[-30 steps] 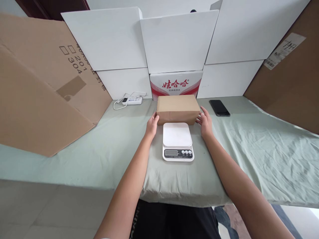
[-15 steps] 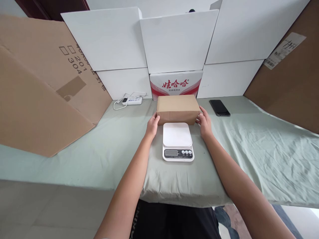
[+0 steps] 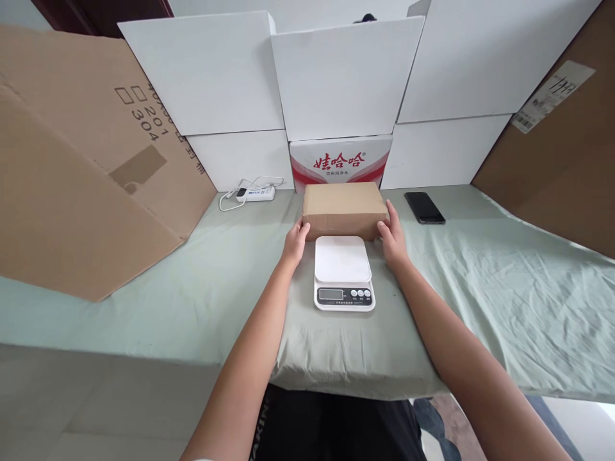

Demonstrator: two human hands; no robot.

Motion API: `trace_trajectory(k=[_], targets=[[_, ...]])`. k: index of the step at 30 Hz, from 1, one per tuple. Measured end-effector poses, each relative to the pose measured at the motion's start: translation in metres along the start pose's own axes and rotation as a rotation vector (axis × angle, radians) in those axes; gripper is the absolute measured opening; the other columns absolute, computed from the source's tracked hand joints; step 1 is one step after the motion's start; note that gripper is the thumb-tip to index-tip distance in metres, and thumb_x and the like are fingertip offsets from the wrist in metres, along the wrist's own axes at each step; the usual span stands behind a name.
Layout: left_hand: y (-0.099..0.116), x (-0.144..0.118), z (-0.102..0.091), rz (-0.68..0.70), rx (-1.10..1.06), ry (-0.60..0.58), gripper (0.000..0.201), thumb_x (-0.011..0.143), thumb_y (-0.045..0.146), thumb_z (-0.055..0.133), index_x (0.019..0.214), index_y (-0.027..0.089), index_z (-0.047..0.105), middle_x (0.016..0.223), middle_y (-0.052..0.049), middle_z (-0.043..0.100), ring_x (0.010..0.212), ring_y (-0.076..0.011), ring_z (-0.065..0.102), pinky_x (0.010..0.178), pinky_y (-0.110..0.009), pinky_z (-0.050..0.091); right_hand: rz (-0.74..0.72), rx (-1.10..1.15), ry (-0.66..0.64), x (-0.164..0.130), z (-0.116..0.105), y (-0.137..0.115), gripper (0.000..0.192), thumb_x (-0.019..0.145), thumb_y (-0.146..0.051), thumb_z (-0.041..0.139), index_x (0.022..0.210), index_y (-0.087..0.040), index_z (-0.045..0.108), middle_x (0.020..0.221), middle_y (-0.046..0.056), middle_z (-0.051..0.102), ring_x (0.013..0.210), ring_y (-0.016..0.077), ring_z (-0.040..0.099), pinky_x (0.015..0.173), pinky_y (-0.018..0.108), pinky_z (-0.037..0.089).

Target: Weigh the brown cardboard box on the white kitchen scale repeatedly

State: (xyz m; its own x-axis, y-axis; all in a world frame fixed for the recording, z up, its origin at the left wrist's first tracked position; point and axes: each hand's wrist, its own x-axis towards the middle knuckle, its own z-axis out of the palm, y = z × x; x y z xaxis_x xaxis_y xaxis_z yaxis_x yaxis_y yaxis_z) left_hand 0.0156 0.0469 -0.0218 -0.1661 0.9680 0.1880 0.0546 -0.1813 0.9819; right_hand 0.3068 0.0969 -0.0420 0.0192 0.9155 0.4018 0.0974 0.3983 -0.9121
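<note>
A closed brown cardboard box (image 3: 344,200) rests on the green cloth, just behind a white kitchen scale (image 3: 343,261). My left hand (image 3: 296,241) grips the box at its left front corner, thumb on the front face and the other fingers mostly hidden along the side. At the opposite end, my right hand (image 3: 394,237) holds the right side, its thumb against the front corner and its fingers along the end. The scale's platform carries nothing, and its display looks blank.
A white power strip (image 3: 256,194) with a cable lies at the back left. To the right of the box is a black phone (image 3: 425,208). White boxes (image 3: 348,83) line the back, and large cardboard panels (image 3: 86,166) flank the cloth-covered table (image 3: 192,301).
My right thumb has come round onto the box's front corner, and the right fingers have shifted along its side. Box and scale stay in place; the view has shifted very slightly.
</note>
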Motion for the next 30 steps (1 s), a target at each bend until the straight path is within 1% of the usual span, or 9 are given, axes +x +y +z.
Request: trace_trajectory(k=[3,8,11,14,17,21,25,27,30], targets=[[-0.002,0.0,-0.001,0.003,-0.025,-0.003,0.059,0.102,0.055,0.059,0.148,0.02,0.072,0.153,-0.013,0.078,0.147,-0.0355,0.069,0.126,-0.049,0.051,-0.033,-0.028,-0.025,0.0,0.002,-0.002,0.104,0.093,-0.082,0.069,0.179,-0.03,0.04,0.171,0.012,0.064,0.153,0.038,0.065,0.131,0.061,0.051],[0.002,0.0,-0.001,0.062,-0.022,-0.006,0.058,0.103,0.06,0.059,0.143,0.021,0.074,0.145,-0.013,0.081,0.142,-0.0358,0.071,0.124,-0.05,0.053,-0.114,-0.075,-0.048,0.001,0.005,-0.001,0.112,0.093,-0.088,0.063,0.183,-0.029,0.031,0.181,0.014,0.052,0.161,0.0405,0.059,0.132,0.061,0.052],[0.011,0.0,0.0,0.126,0.04,0.015,0.06,0.104,0.065,0.056,0.143,0.022,0.074,0.145,-0.012,0.081,0.143,-0.0344,0.069,0.123,-0.046,0.053,-0.181,-0.087,-0.047,0.003,0.006,-0.004,0.113,0.096,-0.087,0.06,0.185,-0.029,0.022,0.185,0.015,0.047,0.166,0.04,0.055,0.133,0.061,0.052],[0.026,-0.008,0.0,0.187,0.101,0.036,0.063,0.105,0.069,0.053,0.142,0.023,0.072,0.145,-0.012,0.08,0.141,-0.0326,0.07,0.12,-0.043,0.053,-0.265,-0.135,-0.047,0.002,0.001,-0.02,0.108,0.101,-0.083,0.057,0.187,-0.032,0.015,0.189,0.014,0.039,0.171,0.0393,0.048,0.134,0.061,0.052],[0.045,-0.032,-0.003,0.237,0.13,0.026,0.064,0.106,0.072,0.051,0.142,0.023,0.072,0.143,-0.012,0.081,0.139,-0.0324,0.071,0.117,-0.042,0.055,-0.328,-0.183,-0.045,-0.013,-0.01,-0.045,0.102,0.104,-0.082,0.053,0.186,-0.037,0.013,0.194,0.01,0.028,0.177,0.0401,0.038,0.134,0.064,0.052],[0.059,-0.085,-0.011,0.231,0.168,-0.012,0.067,0.109,0.073,0.048,0.143,0.021,0.071,0.144,-0.015,0.08,0.136,-0.0338,0.072,0.111,-0.043,0.057,-0.349,-0.222,-0.093,-0.06,-0.029,-0.062,0.095,0.109,-0.073,0.055,0.186,-0.043,0.008,0.196,0.007,0.024,0.18,0.0407,0.033,0.137,0.067,0.048],[0.056,-0.126,-0.016,0.196,0.2,-0.051,0.074,0.107,0.079,0.047,0.144,0.021,0.072,0.14,-0.017,0.081,0.134,-0.037,0.073,0.11,-0.047,0.059,-0.302,-0.272,-0.068,-0.105,-0.041,-0.048,0.097,0.108,-0.072,0.057,0.185,-0.044,0.006,0.195,0.006,0.023,0.181,0.0422,0.028,0.142,0.074,0.037],[0.051,-0.135,-0.016,0.178,0.199,-0.052,0.076,0.106,0.081,0.046,0.144,0.021,0.072,0.139,-0.018,0.081,0.136,-0.0385,0.072,0.113,-0.049,0.057,-0.27,-0.277,-0.07,-0.115,-0.042,-0.039,0.098,0.108,-0.071,0.058,0.185,-0.044,0.005,0.195,0.007,0.024,0.181,0.0422,0.028,0.143,0.075,0.033],[0.047,-0.138,-0.016,0.152,0.189,-0.041,0.077,0.106,0.082,0.045,0.145,0.021,0.072,0.144,-0.018,0.079,0.14,-0.0393,0.07,0.117,-0.051,0.055,-0.252,-0.276,-0.089,-0.116,-0.039,-0.034,0.098,0.108,-0.07,0.058,0.186,-0.04,0.006,0.194,0.01,0.025,0.179,0.0417,0.032,0.143,0.073,0.033]])
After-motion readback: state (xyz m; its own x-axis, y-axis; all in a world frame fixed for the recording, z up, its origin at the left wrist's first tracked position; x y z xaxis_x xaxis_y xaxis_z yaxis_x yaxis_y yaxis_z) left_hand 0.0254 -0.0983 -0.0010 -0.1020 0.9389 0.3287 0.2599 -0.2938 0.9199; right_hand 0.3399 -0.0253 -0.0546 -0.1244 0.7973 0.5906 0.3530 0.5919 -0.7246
